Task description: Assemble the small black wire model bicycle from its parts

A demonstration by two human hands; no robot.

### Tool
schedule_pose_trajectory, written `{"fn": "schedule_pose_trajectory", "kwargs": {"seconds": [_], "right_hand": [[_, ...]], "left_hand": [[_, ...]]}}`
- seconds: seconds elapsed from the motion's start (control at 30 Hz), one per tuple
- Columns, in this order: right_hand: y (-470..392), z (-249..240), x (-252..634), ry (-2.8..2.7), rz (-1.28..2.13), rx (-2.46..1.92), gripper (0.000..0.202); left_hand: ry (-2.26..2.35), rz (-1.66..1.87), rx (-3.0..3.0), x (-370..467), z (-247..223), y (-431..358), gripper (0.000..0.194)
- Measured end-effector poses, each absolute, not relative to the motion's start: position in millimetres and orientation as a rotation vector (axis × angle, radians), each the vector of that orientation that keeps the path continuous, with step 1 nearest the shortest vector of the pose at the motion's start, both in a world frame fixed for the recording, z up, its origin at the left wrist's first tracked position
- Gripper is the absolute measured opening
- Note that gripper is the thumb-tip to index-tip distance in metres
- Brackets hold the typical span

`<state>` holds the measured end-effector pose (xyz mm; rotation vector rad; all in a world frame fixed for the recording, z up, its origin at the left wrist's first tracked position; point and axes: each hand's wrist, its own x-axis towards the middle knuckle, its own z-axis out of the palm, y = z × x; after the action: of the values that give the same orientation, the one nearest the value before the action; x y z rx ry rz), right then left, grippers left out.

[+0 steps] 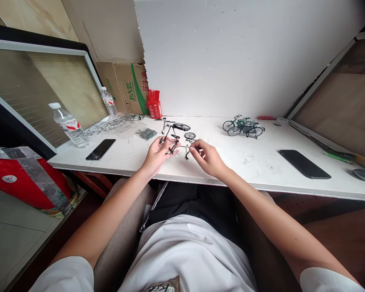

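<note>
My left hand (162,153) grips a black miniature bicycle frame (172,140), which has handlebars and one wheel attached at its far end. My right hand (207,156) is closed in a pinch just to the right of it. From its fingertips a thin rod (185,146) points left toward the frame; its kind is too small to tell. Beyond the hands a loose spoked wheel (190,135) lies on the table, with small dark parts near it. A curved black part (187,155) shows beside the right fingertips.
Finished-looking miniature bicycles (243,127) stand at the back right of the white table (231,162). Phones lie left (101,149) and right (304,164). At the left are a water bottle (70,125), part sprues (118,121), a bagged green part (146,133) and a red box (155,106).
</note>
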<state>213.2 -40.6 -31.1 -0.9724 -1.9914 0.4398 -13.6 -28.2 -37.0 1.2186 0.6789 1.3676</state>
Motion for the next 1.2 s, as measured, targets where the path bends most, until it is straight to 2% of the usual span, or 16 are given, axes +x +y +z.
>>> {"fn": "schedule_pose_trajectory", "kwargs": {"seconds": [0.2,0.7,1.2], "right_hand": [[-40,-25,218,-1.947,0.335,-0.973,0.034],[-50,-19,214,-1.940,-0.066,-0.655,0.015],[-54,-21,206,-1.927,-0.138,-0.662,0.013]], "left_hand": [[0.701,1.377,1.281,-6,-31,-40,0.060],[0.843,1.784,1.500,10,-28,-66,0.039],[0.895,1.732,1.543,11,-31,-66,0.037]]}}
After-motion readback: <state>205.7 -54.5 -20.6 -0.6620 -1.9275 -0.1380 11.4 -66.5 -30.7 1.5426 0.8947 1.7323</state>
